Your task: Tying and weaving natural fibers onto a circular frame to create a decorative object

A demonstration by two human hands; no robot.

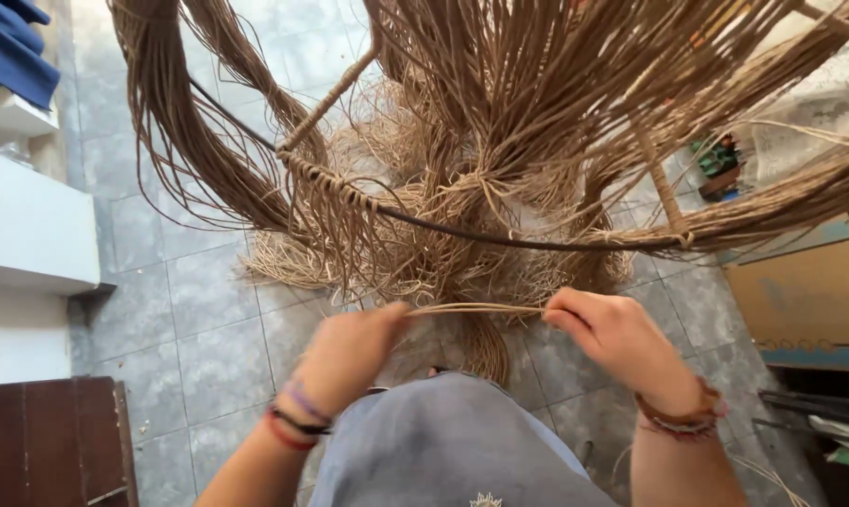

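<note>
Hands: left hand (349, 349) and right hand (612, 340), both closed in a pinch on the two ends of a short bundle of pale fibre strands (476, 308), pulled taut between them just above the lap.

Bundle: long axis runs left to right across the view, nearly level, one end in each hand.

Frame: a dark curved hoop (500, 237) just beyond the bundle. A short stretch at its left end carries tan wrapped knots (335, 186); by my judgement the wrapping is only begun, since most of the hoop shows bare.

Fibre stock: long hanks of tan strands (537, 84) hang over the frame from above, and a loose heap (415, 253) lies on the grey tiled floor (208, 329) beneath, unworked.

Periphery: a brown wooden piece (49, 441) at near left.
</note>
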